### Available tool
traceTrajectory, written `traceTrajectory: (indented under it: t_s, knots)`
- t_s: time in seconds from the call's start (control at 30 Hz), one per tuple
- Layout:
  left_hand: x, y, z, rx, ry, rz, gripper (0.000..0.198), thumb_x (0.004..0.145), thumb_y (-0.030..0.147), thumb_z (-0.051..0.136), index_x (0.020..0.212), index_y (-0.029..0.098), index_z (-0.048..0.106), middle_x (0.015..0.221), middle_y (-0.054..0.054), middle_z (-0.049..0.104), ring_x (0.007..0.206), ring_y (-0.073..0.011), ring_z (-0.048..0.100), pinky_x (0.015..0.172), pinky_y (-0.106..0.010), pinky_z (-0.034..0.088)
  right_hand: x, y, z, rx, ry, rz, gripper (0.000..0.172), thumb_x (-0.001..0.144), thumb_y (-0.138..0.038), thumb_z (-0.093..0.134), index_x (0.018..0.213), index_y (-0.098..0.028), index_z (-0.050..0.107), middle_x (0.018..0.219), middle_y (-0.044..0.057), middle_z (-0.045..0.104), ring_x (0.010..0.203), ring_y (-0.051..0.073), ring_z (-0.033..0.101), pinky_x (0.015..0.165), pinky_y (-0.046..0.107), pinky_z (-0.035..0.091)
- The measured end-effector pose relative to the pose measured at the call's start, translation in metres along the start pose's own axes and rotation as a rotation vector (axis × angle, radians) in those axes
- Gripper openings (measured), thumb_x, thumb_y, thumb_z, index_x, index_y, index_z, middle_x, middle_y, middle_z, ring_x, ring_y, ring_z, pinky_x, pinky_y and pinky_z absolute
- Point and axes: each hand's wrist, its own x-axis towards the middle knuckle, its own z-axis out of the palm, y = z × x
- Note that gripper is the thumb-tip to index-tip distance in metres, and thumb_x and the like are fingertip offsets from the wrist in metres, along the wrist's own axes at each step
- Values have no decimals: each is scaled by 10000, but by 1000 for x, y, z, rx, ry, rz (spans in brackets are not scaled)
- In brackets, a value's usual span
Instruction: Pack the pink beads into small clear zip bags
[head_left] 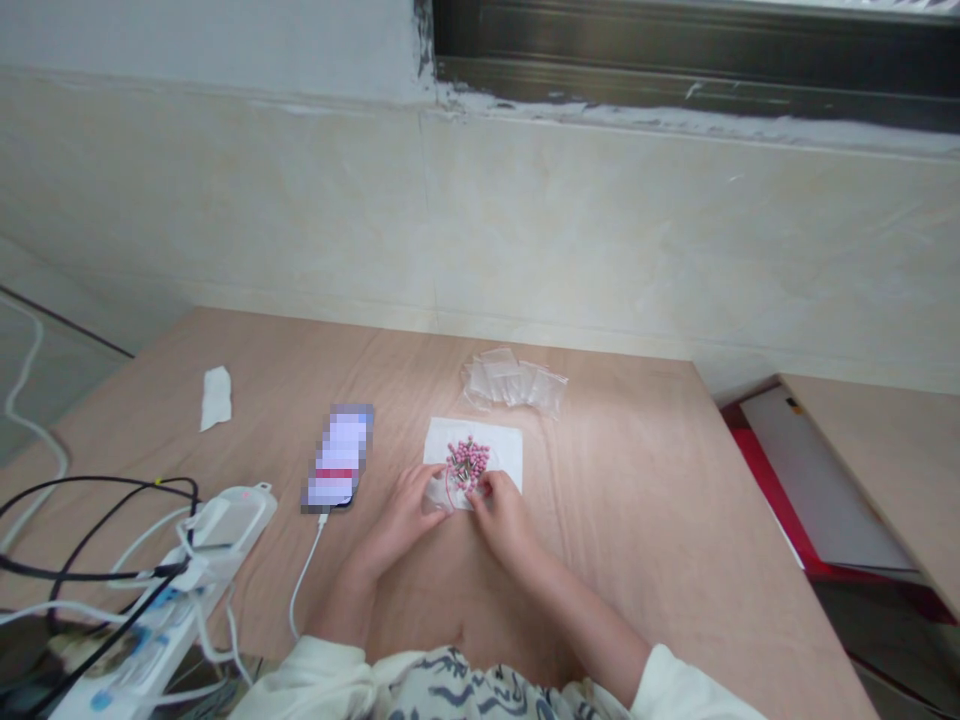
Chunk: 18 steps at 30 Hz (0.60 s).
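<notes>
At near edge of sheet [510, 447], by pink beads [468, 462], with left hand [407, 503] loosely parted, right hand [501, 512] bunched, grasps unclear.

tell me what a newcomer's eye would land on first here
Probably the pink beads, heaped on a white sheet mid-table, with the left hand and right hand at its near side. Next might come the phone left of the sheet, its bright screen pixelated, and the clear bags just beyond. At lower left, a white power strip sits among tangled cables.
</notes>
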Motion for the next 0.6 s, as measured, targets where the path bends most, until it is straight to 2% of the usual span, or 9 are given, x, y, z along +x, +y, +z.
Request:
traceTrajectory:
  t_s: [0.07, 0.27, 0.43, 0.6]
  knots:
    - [0, 0, 0, 12, 4, -12, 414, 631, 172, 584, 1028, 188, 465, 1047, -54, 523, 1028, -211, 432, 902, -367, 335, -1, 2, 2, -53, -13, 3, 19, 719, -194, 463, 727, -181, 474, 749, 46, 516, 690, 168, 469, 626, 281, 373]
    - [2, -2, 4, 6, -3, 1, 429, 616, 158, 586, 1026, 209, 469, 1042, -46, 520, 1018, -214, 437, 889, -376, 345, -1, -3, 3, -108, 10, 3, 123, 762, -173, 378, 709, -180, 488, 738, 60, 531, 677, 167, 476, 616, 276, 366]
    - [3, -3, 4, 19, 10, -3, 413, 621, 161, 581, 1017, 200, 474, 1044, -48, 516, 1017, -209, 432, 894, -368, 340, 2, 0, 8, -137, 33, 7, 73, 746, -191, 420, 756, -182, 492, 756, 64, 538, 680, 175, 484, 606, 278, 363]
    - [2, -1, 3, 34, -10, -1, 419, 626, 145, 574, 1026, 201, 463, 1042, -44, 515, 1013, -205, 431, 894, -362, 340, 2, -2, 7, -131, 34, 20, 98, 756, -172, 395, 748, -181, 492, 741, 60, 544, 669, 174, 488, 600, 277, 356]
